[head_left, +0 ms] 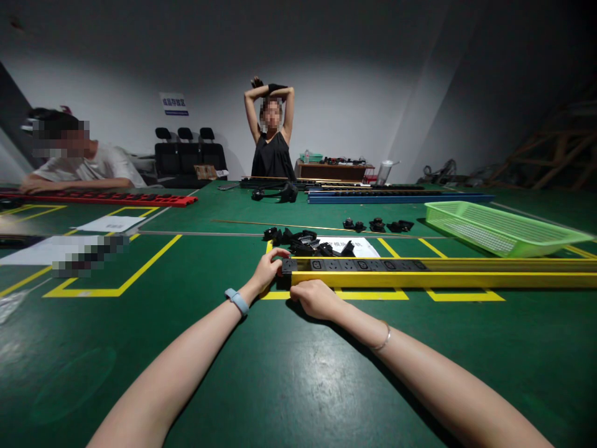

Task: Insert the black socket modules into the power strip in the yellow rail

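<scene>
Both hands are working at the near-left end of a long yellow channel (443,272) lying on the green surface (280,373). The left hand (268,269) is curling around the black end piece (288,266), apparently gripping it, though its fingertips are hiding behind the part. The right hand (314,297) is pressing, fingers folded, against the channel's front wall; whether it is clamping is unclear. The channel is running left to right, its far end cut off by the frame edge, with a row of black sockets (368,264) facing upward inside it. Loose black parts (308,241) are lying just behind. A green basket (501,230) is sitting tilted at right; its contents are hard to make out.
</scene>
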{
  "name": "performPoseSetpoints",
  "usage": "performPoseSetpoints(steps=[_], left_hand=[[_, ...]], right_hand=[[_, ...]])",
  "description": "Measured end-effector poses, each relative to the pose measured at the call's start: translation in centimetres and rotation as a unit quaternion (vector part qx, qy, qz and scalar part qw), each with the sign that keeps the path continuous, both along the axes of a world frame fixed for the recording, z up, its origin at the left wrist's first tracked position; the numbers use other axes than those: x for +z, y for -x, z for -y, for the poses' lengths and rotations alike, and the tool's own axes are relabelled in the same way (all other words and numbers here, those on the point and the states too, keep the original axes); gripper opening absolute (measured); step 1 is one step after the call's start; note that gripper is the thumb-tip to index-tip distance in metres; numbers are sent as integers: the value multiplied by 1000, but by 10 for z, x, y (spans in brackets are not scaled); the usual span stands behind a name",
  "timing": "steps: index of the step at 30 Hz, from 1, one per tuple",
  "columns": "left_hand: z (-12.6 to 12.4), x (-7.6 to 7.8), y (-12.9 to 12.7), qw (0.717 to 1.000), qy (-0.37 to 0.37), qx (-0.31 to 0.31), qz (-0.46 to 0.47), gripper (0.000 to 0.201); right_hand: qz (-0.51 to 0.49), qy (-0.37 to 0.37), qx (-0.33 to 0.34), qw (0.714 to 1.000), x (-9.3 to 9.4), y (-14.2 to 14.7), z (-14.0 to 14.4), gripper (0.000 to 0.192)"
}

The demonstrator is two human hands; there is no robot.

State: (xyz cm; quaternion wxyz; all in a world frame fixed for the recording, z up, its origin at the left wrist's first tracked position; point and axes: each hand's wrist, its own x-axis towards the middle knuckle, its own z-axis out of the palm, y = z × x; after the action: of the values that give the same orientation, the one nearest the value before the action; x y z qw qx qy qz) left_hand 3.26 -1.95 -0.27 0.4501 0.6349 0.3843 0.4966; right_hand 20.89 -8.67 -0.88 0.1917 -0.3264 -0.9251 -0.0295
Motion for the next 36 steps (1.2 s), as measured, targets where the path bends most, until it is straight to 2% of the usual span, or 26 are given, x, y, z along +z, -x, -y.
performPoseSetpoints(steps=[13,23,36], left_hand=[[-7,-11,1,998,1,-50,-33,33],[-6,-9,1,996,-2,-63,-55,33],[-3,-7,-1,994,30,-99,-41,45]], right_hand=[[-7,14,-1,1000,0,0,0,13],[-9,9,1,1000,0,0,0,12],[6,10,-6,1000,-2,0,-1,9]])
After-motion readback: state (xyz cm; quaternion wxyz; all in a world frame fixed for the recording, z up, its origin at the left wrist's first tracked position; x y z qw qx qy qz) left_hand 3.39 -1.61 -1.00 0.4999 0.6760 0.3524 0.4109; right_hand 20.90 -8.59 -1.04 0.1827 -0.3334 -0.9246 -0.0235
